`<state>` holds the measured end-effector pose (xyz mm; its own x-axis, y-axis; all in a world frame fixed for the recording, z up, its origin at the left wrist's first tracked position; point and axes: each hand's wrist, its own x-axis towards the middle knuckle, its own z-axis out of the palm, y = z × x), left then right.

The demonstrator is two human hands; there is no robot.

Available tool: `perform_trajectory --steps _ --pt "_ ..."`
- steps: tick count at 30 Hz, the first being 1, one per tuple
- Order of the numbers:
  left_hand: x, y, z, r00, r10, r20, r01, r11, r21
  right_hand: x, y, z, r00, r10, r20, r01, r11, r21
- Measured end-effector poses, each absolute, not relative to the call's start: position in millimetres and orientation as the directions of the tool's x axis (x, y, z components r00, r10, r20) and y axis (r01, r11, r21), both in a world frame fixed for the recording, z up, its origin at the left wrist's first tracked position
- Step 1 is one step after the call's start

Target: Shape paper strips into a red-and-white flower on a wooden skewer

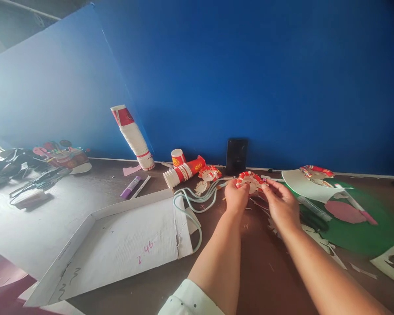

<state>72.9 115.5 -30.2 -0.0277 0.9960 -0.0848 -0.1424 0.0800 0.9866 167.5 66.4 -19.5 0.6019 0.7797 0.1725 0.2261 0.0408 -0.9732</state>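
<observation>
Between my two hands is a paper cup cut into strips [250, 179], red on its edge and pale in the middle, with the strips bent into a ring. My left hand [236, 197] pinches its left side, thumb on top. On the opposite side, my right hand [283, 202] grips the edge between thumb and fingers. A similar cut-up red and white cup [210, 174] lies left of my left hand. Close by, a pale cable [213, 197] loops over the dark table. A third cut cup [317, 173] rests on white card at the right.
A white cardboard box lid [118, 245] takes up the left front. Behind it are a leaning stack of paper cups [135, 136], cups lying on their side [185, 171], and a purple glue stick [131, 188]. A black phone [237, 155] leans against the blue wall. Paper scraps [321, 240] lie right, near green card [357, 234].
</observation>
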Motion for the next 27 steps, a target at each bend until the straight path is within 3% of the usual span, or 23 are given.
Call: perform_trajectory --steps 4,9,15,27 --pt "74 115 -31 0.007 0.995 -0.101 -0.139 0.101 0.985 170 68 -23 0.608 0.779 0.153 0.204 0.034 -0.978" --pt "75 112 -27 0.01 0.997 -0.073 -0.092 0.074 0.993 175 72 -27 0.622 0.746 0.24 0.264 0.089 -0.96" --pt "74 115 -31 -0.018 0.994 -0.109 -0.07 0.108 0.992 169 69 -21 0.577 0.8 0.162 0.156 0.087 -0.984" --pt "73 109 -19 0.084 0.986 -0.144 -0.177 0.157 0.972 177 71 -23 0.64 0.734 0.226 0.316 0.016 -0.949"
